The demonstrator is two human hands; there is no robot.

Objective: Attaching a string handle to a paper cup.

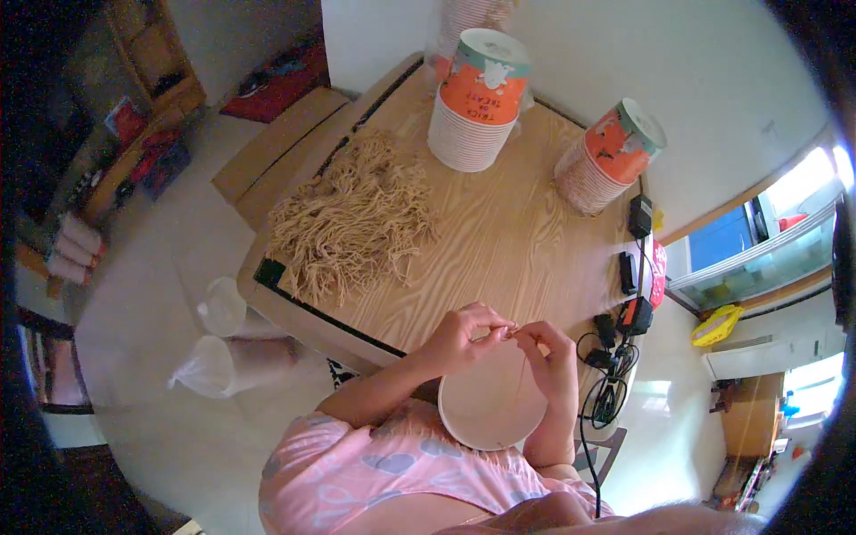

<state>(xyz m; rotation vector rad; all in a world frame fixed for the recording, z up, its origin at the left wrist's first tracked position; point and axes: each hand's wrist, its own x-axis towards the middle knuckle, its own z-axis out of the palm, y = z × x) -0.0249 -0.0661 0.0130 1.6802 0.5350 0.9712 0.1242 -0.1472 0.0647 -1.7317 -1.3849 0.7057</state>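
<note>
Both hands meet over the far rim of a pale paper cup [489,408] held near my lap, its open mouth facing up. My left hand [465,337] pinches a thin tan string [520,379] at the rim. Close against it, my right hand [555,357] grips the same string and curls around the cup's right side. The string runs down across the cup's inside. A loose heap of tan strings [352,218] lies on the wooden table [499,241] to the far left of my hands.
Two stacks of orange-and-white paper cups [474,98] [606,156] stand at the table's far side. Black chargers and cables [624,312] crowd the right edge. Clear plastic sleeves [223,357] lie on the floor to the left, beside a cardboard box [276,147].
</note>
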